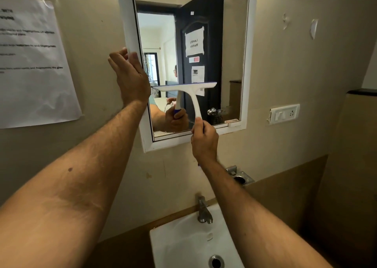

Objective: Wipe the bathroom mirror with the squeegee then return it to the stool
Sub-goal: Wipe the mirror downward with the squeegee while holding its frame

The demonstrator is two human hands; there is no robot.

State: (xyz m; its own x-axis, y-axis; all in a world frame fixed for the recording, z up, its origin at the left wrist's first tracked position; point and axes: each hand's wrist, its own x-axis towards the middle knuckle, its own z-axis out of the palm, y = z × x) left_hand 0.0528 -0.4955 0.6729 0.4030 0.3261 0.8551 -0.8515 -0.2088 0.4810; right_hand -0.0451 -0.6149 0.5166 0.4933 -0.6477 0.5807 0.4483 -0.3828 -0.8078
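Note:
The white-framed mirror hangs on the beige wall above the sink. A white squeegee with a blue blade edge lies against the glass, its blade level across the lower left half. My right hand grips the squeegee's handle near the mirror's bottom edge. On the mirror's left frame, my left hand is closed around the edge. The glass reflects my hand, a dark door and a room. The stool is out of sight.
A white sink with a metal tap sits below the mirror. A metal holder is fixed to the wall beside it. A paper notice hangs at left, a switch plate at right.

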